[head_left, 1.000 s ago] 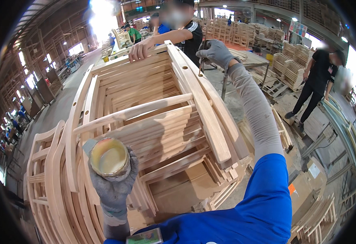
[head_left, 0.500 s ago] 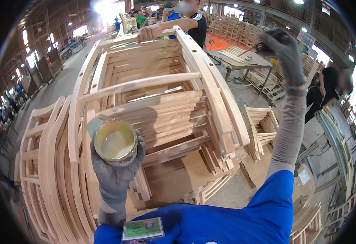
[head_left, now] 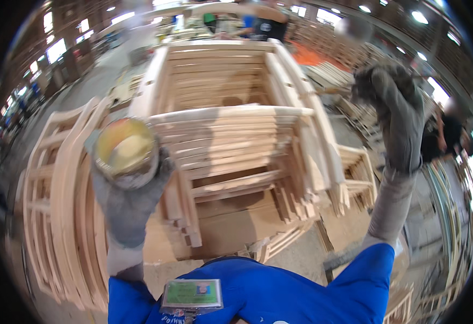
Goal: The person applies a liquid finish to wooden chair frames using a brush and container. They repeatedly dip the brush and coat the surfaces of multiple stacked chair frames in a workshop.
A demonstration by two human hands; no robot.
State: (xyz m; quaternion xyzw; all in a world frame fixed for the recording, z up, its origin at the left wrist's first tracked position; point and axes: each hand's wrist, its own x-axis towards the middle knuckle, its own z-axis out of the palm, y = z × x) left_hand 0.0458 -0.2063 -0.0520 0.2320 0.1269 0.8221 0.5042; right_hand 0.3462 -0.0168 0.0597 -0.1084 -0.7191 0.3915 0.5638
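My left hand (head_left: 125,202), in a grey glove, is wrapped round an open round can (head_left: 125,151) of pale yellow liquid. It holds the can upright, left of a stack of pale wooden chair frames (head_left: 236,129). My right hand (head_left: 390,100), also gloved, is raised at the right, beyond the stack's right side. Its fingers are curled round a thin stick (head_left: 328,90) that points left; motion blurs its tip, and its kind is unclear.
More curved wooden frames (head_left: 69,205) stand upright along the left. A co-worker in black (head_left: 269,24) is at the far end, near a blurred raised wooden frame (head_left: 220,9). Smaller frames (head_left: 355,167) stand right of the stack. Another person (head_left: 444,135) is at the far right.
The top frame has left the stack and is now raised at the far end. My left hand has moved left and up with the can; my right hand has shifted right and slightly down.
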